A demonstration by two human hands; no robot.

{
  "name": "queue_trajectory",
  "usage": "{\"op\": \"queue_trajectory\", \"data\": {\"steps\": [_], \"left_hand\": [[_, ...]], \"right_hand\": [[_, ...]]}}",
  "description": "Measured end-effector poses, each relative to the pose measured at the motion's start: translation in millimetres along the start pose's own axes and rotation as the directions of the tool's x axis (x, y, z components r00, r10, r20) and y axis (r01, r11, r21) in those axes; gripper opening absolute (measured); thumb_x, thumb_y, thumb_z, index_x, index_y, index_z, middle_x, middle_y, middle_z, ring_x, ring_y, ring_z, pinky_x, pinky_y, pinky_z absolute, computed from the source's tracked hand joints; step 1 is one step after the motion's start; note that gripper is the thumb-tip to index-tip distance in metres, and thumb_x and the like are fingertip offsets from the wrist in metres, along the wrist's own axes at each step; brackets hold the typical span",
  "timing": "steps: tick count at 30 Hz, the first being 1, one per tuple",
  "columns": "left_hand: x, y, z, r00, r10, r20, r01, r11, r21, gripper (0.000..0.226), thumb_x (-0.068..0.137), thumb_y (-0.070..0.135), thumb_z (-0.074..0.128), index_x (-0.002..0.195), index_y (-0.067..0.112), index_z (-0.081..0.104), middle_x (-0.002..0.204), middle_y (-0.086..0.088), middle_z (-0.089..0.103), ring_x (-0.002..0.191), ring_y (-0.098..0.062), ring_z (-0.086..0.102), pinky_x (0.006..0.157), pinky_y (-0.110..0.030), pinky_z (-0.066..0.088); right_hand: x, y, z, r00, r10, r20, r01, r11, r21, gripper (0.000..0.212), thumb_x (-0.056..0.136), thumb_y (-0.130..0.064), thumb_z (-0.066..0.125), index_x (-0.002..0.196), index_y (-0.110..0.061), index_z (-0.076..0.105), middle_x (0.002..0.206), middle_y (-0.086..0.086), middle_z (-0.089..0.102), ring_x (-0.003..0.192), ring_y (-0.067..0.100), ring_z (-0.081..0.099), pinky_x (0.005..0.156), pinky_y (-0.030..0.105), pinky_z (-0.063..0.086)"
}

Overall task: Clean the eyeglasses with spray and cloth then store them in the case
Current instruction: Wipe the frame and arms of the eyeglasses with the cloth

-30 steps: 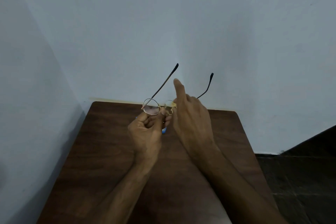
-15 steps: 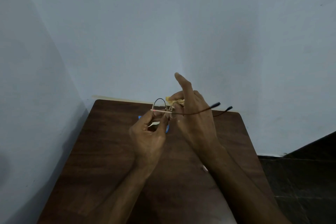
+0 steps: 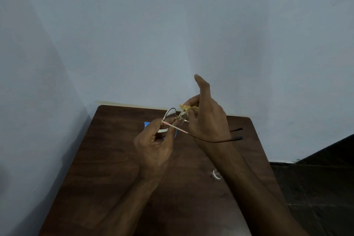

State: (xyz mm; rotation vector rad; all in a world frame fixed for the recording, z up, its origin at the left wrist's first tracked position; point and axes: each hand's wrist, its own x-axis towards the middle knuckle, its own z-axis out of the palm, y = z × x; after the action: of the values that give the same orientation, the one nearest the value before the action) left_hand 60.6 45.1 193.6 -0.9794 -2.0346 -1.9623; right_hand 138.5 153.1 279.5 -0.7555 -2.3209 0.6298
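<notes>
Above dark-brown wooden worktop (image 3: 115,159), mid-air btwn both hands: thin gold round-rimmed wire eyeglasses (image 3: 171,114), black-tipped temples unfolded, trailing R across the wrist. Left hand (image 3: 153,143) pinching frame at near hinge corner, thumb + fingers curled. Right hand (image 3: 207,120) gripping crumpled yellow cloth (image 3: 186,108) against far lens, index finger straight up. Under the hands, flat on worktop: bright blue item (image 3: 147,124), mostly hidden, type unclear. Beside right forearm: small clear glassy object (image 3: 216,174), partly covered. Pale blue wall (image 3: 172,34) behind.
</notes>
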Motion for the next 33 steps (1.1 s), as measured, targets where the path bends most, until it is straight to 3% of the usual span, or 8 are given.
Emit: {"op": "queue_trajectory", "data": {"steps": [3, 8, 14, 16, 20, 24, 26, 33], "left_hand": [[-1, -1, -3, 1.000, 0.023, -0.003, -0.023, 1.000, 0.012, 0.027, 0.088, 0.023, 0.074, 0.099, -0.002, 0.077, 0.089, 0.006, 0.071, 0.087, 0.013, 0.067, 0.077, -0.005, 0.052], [-4, 5, -5, 1.000, 0.021, 0.004, -0.020, 0.999, -0.047, 0.021, 0.091, 0.022, 0.080, 0.101, 0.003, 0.079, 0.088, -0.001, 0.077, 0.080, -0.008, 0.073, 0.072, -0.016, 0.058], [2, 18, 0, 0.993, -0.115, 0.003, 0.113, 0.978, -0.177, 0.013, 0.088, 0.012, 0.082, 0.101, 0.009, 0.080, 0.089, 0.003, 0.080, 0.084, -0.013, 0.079, 0.073, -0.036, 0.066], [3, 24, 4, 0.982, -0.191, 0.001, 0.186, 0.955, -0.233, 0.015, 0.088, 0.010, 0.082, 0.102, 0.008, 0.080, 0.088, 0.002, 0.081, 0.083, -0.011, 0.079, 0.075, -0.031, 0.065], [4, 33, 12, 0.937, -0.350, 0.000, 0.328, 0.878, -0.348, 0.005, 0.089, 0.006, 0.079, 0.093, 0.003, 0.079, 0.074, -0.001, 0.078, 0.071, -0.005, 0.074, 0.066, -0.020, 0.059], [8, 35, 14, 0.842, -0.536, 0.058, 0.482, 0.700, -0.527, 0.010, 0.094, 0.010, 0.075, 0.094, 0.001, 0.079, 0.083, -0.013, 0.080, 0.080, -0.026, 0.079, 0.069, -0.035, 0.064], [9, 38, 16, 0.796, -0.600, 0.084, 0.527, 0.619, -0.582, 0.011, 0.094, 0.008, 0.074, 0.096, -0.002, 0.078, 0.085, -0.014, 0.081, 0.079, -0.024, 0.079, 0.066, -0.032, 0.064], [6, 41, 20, 0.724, -0.684, 0.087, 0.570, 0.523, -0.633, 0.017, 0.092, 0.006, 0.075, 0.102, -0.008, 0.076, 0.082, -0.012, 0.079, 0.076, -0.022, 0.078, 0.065, -0.031, 0.064]], "right_hand": [[-6, 0, 1, 1.000, -0.023, -0.002, 0.023, 0.999, 0.036, 0.091, 0.082, 0.010, 0.063, 0.161, -0.020, 0.028, 0.095, -0.012, 0.069, 0.083, 0.017, 0.065, 0.072, 0.033, 0.053], [-3, 10, 1, 0.995, 0.033, 0.089, -0.023, 0.994, -0.103, 0.094, 0.085, 0.003, 0.068, 0.163, -0.016, 0.018, 0.092, -0.002, 0.072, 0.081, 0.020, 0.068, 0.075, 0.043, 0.057], [-14, -5, 5, 0.987, -0.061, -0.146, 0.045, 0.993, -0.108, 0.098, 0.081, 0.011, 0.067, 0.160, -0.023, 0.022, 0.104, -0.006, 0.068, 0.095, 0.018, 0.063, 0.073, 0.037, 0.057], [-23, -13, 6, 0.971, -0.122, -0.204, 0.101, 0.989, -0.108, 0.092, 0.084, 0.008, 0.066, 0.160, -0.020, 0.024, 0.109, -0.005, 0.067, 0.099, 0.016, 0.062, 0.073, 0.035, 0.058], [-33, -23, 12, 0.953, -0.173, -0.248, 0.151, 0.983, -0.106, 0.081, 0.091, -0.001, 0.066, 0.160, -0.019, 0.026, 0.112, -0.005, 0.068, 0.098, 0.015, 0.062, 0.076, 0.033, 0.057], [-52, -22, 20, 0.954, -0.165, -0.252, 0.153, 0.986, -0.068, 0.085, 0.087, 0.004, 0.072, 0.158, -0.018, 0.029, 0.111, -0.008, 0.069, 0.100, 0.015, 0.065, 0.082, 0.029, 0.056], [-55, -15, 19, 0.947, -0.182, -0.265, 0.161, 0.982, -0.096, 0.086, 0.086, 0.003, 0.075, 0.157, -0.017, 0.032, 0.112, -0.008, 0.069, 0.100, 0.014, 0.064, 0.081, 0.027, 0.054], [-54, -4, 15, 0.949, -0.184, -0.257, 0.160, 0.981, -0.109, 0.083, 0.084, 0.004, 0.075, 0.155, -0.014, 0.035, 0.112, -0.005, 0.070, 0.101, 0.018, 0.064, 0.081, 0.029, 0.055]]}}
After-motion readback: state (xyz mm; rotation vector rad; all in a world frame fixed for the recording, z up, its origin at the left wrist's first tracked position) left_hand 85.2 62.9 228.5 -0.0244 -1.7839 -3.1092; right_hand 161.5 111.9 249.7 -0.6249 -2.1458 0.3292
